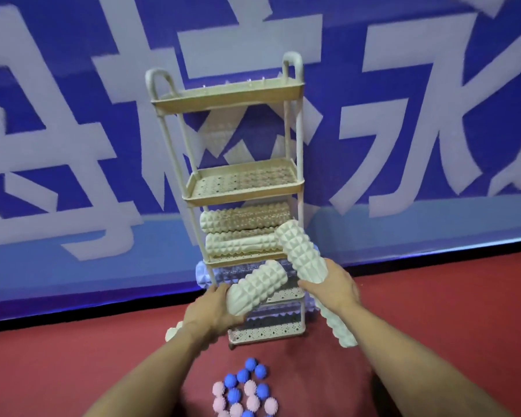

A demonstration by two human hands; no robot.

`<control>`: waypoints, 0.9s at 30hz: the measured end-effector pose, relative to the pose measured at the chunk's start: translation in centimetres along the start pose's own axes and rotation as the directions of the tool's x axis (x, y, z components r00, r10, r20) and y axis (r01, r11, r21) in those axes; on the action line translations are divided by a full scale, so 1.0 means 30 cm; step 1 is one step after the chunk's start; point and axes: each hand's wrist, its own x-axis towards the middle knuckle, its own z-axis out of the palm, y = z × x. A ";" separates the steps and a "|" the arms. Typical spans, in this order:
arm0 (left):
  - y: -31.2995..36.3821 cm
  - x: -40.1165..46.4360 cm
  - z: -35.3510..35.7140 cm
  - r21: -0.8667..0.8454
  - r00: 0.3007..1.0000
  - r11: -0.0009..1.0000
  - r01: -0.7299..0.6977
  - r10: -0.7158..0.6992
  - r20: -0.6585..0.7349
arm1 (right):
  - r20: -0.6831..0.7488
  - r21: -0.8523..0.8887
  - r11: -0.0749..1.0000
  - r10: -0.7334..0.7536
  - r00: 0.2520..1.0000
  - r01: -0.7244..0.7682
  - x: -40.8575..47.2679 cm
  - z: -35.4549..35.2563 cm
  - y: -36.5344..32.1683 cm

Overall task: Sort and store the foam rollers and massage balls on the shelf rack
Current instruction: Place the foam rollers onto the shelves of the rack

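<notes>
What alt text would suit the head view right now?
The left hand and right hand each hold a white ridged foam roller before a beige tiered plastic shelf rack; blue and pink spiky massage balls lie on the red floor.

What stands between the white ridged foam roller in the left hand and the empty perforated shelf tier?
Nothing visible blocks it. The left hand holds the white ridged foam roller low in front of the rack; the open beige perforated tier sits above, clear in front.
</notes>
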 end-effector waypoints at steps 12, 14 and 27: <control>0.023 0.015 -0.422 0.303 0.951 0.940 -0.155 0.225 -0.212 | -0.067 -0.525 0.770 -0.463 0.884 0.364 0.057 -0.370 -0.541; 0.039 0.049 -0.476 0.359 0.934 0.915 -0.183 0.276 -0.226 | -0.036 -0.606 0.691 -0.519 0.854 0.394 0.098 -0.391 -0.607; 0.007 0.243 -0.616 0.339 0.882 0.866 -0.366 0.440 -0.171 | 0.136 -0.731 0.402 -0.706 0.695 0.551 0.361 -0.322 -0.883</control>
